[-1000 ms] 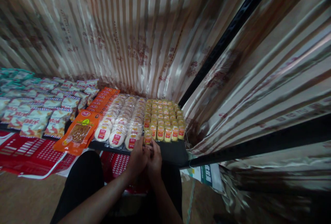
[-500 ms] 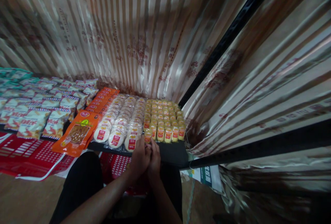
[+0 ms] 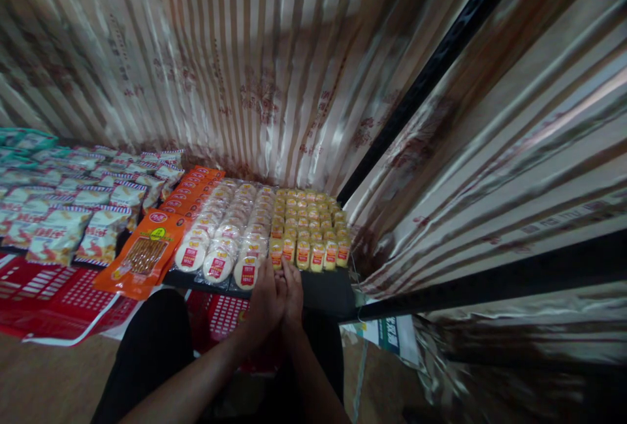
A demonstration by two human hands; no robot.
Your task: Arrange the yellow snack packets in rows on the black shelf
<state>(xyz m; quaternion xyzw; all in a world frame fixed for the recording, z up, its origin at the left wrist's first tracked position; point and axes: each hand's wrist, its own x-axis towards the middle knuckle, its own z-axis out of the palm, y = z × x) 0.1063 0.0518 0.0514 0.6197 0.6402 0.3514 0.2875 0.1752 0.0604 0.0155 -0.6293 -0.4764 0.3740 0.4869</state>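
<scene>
My left hand (image 3: 264,298) and my right hand (image 3: 292,293) are pressed together at the front edge of a black shelf (image 3: 328,290). Their fingers are closed and point away from me. The fingertips reach the lower end of a small yellow snack packet (image 3: 276,255) with an orange label, at the front left of several rows of such packets (image 3: 317,255). Whether anything is between the fingers is hidden. Just left of my left hand lies a round white rice cracker pack (image 3: 247,272) with a red label, at the front of its row.
Orange snack bags (image 3: 142,254) and white-and-blue snack bags (image 3: 56,234) cover the shelf to the left, with green bags (image 3: 29,140) beyond. Red baskets (image 3: 59,296) stand below. A black metal post (image 3: 416,78) rises at the right before a striped curtain (image 3: 274,71).
The view has shifted slightly, so the shelf goods sit a little further left. My hands stay together by the same yellow packet, with only slight finger movement.
</scene>
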